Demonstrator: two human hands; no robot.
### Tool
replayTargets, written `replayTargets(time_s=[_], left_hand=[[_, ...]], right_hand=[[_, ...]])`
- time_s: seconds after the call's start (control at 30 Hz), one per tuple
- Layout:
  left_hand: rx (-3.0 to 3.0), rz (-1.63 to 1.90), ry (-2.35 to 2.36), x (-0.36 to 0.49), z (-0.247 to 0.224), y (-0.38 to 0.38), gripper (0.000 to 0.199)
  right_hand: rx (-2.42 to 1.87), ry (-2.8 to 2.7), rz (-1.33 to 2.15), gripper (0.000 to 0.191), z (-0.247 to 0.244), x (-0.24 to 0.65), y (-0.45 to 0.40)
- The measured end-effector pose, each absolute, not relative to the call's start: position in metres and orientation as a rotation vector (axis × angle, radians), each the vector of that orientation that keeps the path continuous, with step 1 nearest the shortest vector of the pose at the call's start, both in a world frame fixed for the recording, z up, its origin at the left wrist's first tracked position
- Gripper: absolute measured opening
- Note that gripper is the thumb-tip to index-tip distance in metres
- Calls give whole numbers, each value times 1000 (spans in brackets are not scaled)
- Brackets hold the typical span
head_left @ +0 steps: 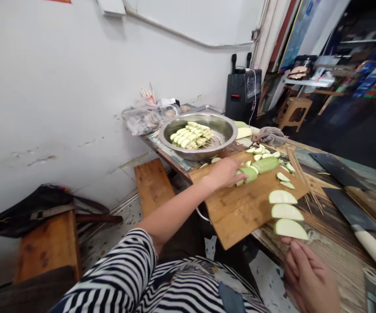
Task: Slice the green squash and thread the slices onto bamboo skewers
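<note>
On the wooden cutting board (236,217), my left hand (225,173) has its fingers curled against the near end of a row of pale green zucchini slices (266,164). Its fingertips pinch at a slice there, partly hidden by the hand. Off the board's right edge, my right hand (311,274) is closed on the lower end of a skewer, which itself barely shows. Three half-round zucchini slices (287,212) are threaded on it, one above another. Loose slices (262,150) lie around the board's far side.
A steel basin (199,153) holding finished zucchini skewers (191,135) stands behind the board. Bare bamboo skewers (300,178) and two cleavers (349,208) lie at the right. A grey cloth (272,136), plastic bags (145,119) and a black speaker (243,93) are farther back.
</note>
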State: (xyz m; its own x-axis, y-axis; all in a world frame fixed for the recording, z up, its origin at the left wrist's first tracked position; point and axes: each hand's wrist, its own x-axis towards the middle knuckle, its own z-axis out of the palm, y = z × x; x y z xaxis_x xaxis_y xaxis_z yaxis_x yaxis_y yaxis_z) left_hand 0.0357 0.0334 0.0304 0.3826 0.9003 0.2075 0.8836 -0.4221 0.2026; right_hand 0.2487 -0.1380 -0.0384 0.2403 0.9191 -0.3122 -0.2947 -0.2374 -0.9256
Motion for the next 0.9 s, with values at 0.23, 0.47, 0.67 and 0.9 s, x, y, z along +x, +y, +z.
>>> replayTargets(time_s=[0.23, 0.47, 0.67, 0.9], left_hand=[[2588, 254, 1854, 106, 18, 56, 45], [2506, 151, 1749, 97, 21, 72, 44], [2312, 179, 1838, 99, 22, 79, 71], [2176, 213, 1989, 126, 22, 85, 34]], right_hand=[[-1292, -577, 1315, 39, -39, 258, -141], [-1242, -586, 1348, 38, -42, 261, -142], [-1225, -560, 1400, 37, -43, 262, -141], [-1229, -629, 1384, 36, -47, 266, -142]])
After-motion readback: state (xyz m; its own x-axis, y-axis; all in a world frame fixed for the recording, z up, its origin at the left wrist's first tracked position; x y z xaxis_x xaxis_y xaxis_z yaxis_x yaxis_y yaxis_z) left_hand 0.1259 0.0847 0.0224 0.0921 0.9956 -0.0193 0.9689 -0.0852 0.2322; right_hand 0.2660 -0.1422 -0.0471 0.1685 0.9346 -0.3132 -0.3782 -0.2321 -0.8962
